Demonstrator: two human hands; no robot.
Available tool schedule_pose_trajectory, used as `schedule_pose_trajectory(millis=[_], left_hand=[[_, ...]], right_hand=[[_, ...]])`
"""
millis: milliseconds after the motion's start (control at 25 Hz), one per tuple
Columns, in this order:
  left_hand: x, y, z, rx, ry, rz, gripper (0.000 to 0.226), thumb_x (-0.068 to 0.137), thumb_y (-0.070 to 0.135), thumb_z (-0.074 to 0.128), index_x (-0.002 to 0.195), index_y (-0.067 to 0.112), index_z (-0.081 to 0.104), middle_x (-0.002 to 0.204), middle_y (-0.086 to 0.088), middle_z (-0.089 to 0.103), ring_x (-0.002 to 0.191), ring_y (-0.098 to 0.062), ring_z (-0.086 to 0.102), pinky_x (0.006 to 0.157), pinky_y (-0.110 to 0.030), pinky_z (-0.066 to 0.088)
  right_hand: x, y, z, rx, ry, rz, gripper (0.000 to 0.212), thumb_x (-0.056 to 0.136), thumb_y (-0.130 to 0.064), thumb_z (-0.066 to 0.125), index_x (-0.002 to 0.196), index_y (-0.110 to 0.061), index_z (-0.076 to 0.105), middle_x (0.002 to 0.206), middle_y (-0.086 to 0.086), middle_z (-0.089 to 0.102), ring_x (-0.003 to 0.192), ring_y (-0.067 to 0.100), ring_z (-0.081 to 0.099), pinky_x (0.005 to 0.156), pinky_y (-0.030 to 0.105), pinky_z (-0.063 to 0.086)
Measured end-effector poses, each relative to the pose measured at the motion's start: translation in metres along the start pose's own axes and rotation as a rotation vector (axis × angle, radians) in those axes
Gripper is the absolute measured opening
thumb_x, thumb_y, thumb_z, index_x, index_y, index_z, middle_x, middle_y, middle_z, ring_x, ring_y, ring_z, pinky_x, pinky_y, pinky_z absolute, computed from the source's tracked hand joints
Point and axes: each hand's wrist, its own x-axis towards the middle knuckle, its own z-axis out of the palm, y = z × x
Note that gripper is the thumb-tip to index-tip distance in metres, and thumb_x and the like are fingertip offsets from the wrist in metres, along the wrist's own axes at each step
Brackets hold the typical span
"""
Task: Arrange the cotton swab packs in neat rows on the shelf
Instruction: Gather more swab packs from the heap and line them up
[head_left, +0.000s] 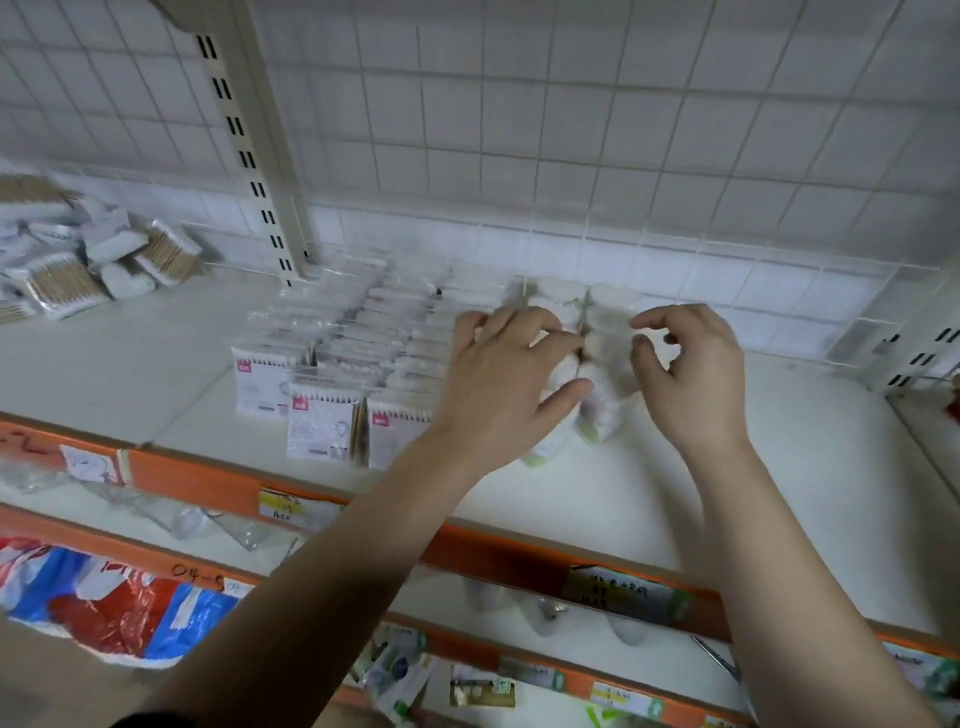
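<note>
Head view: packs (605, 405) run front-to-back, with the left hand (498, 384) spread on top of them. Meanwhile the right hand (691, 374) hovers just beside, loosely curled, looks empty.

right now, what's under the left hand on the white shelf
The left hand covers part of a row of soft white packs with green trim; how many lie beneath is hidden.
</note>
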Motion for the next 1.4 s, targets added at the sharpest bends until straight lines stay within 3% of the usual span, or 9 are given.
schedule_pose_trajectory(millis=[160, 520, 640, 800, 1000, 1160, 1400], left_hand=[[-0.034, -0.060, -0.034, 0.086, 0.076, -0.094, 0.038, 0.088, 0.049, 0.049, 0.110, 0.024, 0.068, 0.114, 0.001, 0.062, 0.104, -0.023, 0.058, 0.089, -0.042, 0.033], [-0.147, -0.232, -0.132, 0.196, 0.103, -0.372, 0.040, 0.090, 0.050, 0.045, 0.114, 0.026, 0.066, 0.117, 0.003, 0.061, 0.107, -0.020, 0.057, 0.089, -0.039, 0.031], [-0.175, -0.286, -0.166, 0.214, 0.103, -0.388, 0.041, 0.089, 0.049, 0.045, 0.116, 0.026, 0.065, 0.117, 0.003, 0.061, 0.108, -0.019, 0.055, 0.090, -0.037, 0.029], [-0.206, -0.353, -0.203, 0.223, 0.072, -0.422, 0.043, 0.089, 0.049, 0.044, 0.119, 0.026, 0.063, 0.120, 0.003, 0.060, 0.111, -0.020, 0.054, 0.092, -0.039, 0.030], [-0.226, -0.412, -0.214, 0.194, 0.040, -0.485, 0.046, 0.088, 0.051, 0.042, 0.123, 0.026, 0.060, 0.124, 0.003, 0.057, 0.113, -0.021, 0.052, 0.094, -0.039, 0.028], [-0.225, -0.450, -0.210, 0.197, 0.013, -0.548, 0.047, 0.089, 0.052, 0.041, 0.126, 0.029, 0.057, 0.127, 0.004, 0.054, 0.118, -0.017, 0.048, 0.097, -0.036, 0.024], [-0.219, -0.503, -0.209, 0.202, 0.042, -0.587, 0.043, 0.088, 0.047, 0.047, 0.124, 0.026, 0.059, 0.126, 0.003, 0.056, 0.116, -0.018, 0.050, 0.098, -0.045, 0.036]], right_hand=[[0.005, -0.061, 0.039, 0.039, -0.107, -0.123, 0.019, 0.081, -0.011, 0.056, 0.095, -0.016, 0.068, 0.098, 0.003, 0.063, 0.096, 0.024, 0.052, 0.083, 0.020, 0.033], [-0.020, -0.221, 0.171, 0.100, -0.331, -0.279, 0.018, 0.084, -0.010, 0.059, 0.098, -0.017, 0.067, 0.103, 0.001, 0.061, 0.103, 0.025, 0.052, 0.081, 0.014, 0.027], [-0.031, -0.278, 0.222, 0.139, -0.345, -0.289, 0.016, 0.084, -0.011, 0.061, 0.098, -0.016, 0.067, 0.102, 0.002, 0.061, 0.101, 0.024, 0.053, 0.081, 0.015, 0.030], [-0.042, -0.343, 0.285, 0.139, -0.382, -0.312, 0.016, 0.084, -0.016, 0.061, 0.099, -0.019, 0.067, 0.101, 0.001, 0.062, 0.100, 0.023, 0.056, 0.085, 0.027, 0.039], [-0.040, -0.382, 0.340, 0.153, -0.447, -0.295, 0.017, 0.085, -0.017, 0.061, 0.100, -0.021, 0.066, 0.100, -0.009, 0.054, 0.101, 0.020, 0.053, 0.078, 0.019, 0.030], [-0.022, -0.402, 0.383, 0.216, -0.462, -0.286, 0.017, 0.084, -0.018, 0.061, 0.100, -0.025, 0.066, 0.102, -0.010, 0.055, 0.098, 0.014, 0.052, 0.079, 0.025, 0.040], [0.004, -0.431, 0.430, 0.265, -0.513, -0.289, 0.019, 0.085, -0.017, 0.061, 0.103, -0.021, 0.066, 0.105, -0.005, 0.058, 0.091, 0.009, 0.052, 0.077, 0.024, 0.044]])
